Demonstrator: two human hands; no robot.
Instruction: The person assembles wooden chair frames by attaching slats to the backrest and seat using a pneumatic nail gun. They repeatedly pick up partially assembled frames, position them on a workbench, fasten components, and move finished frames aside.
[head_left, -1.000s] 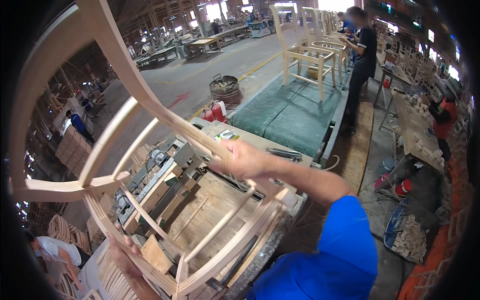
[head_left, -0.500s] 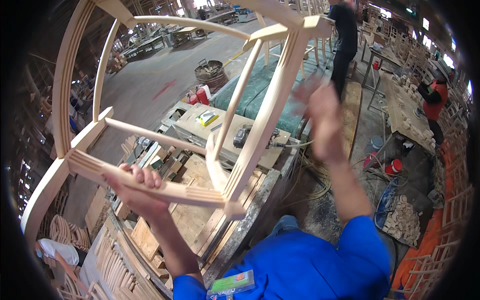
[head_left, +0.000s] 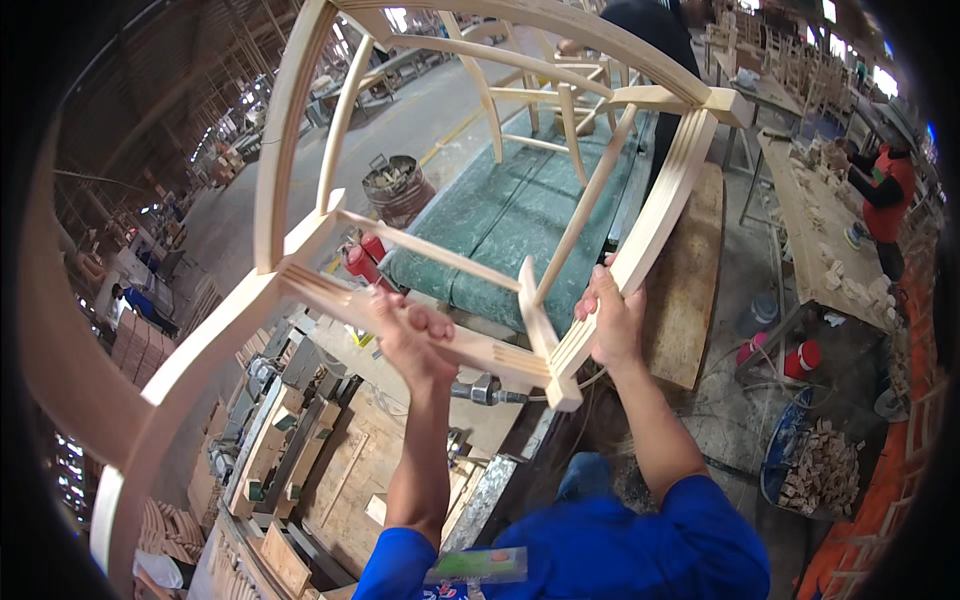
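Left hand (head_left: pixel 415 342): gripping pale, bare-wood chair frame (head_left: pixel 652 228) | right hand (head_left: pixel 614 315): gripping same frame (held tilted) | beyond: flat green conveyor belt (head_left: pixel 470 225)

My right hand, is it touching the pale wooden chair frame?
Touching: the head view shows the right hand curled around a bar of the pale wooden chair frame.

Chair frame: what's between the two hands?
Head view: the corner of the wooden chair frame lies between the left hand and right hand; the two gripped rails meet there, at a short jutting end.
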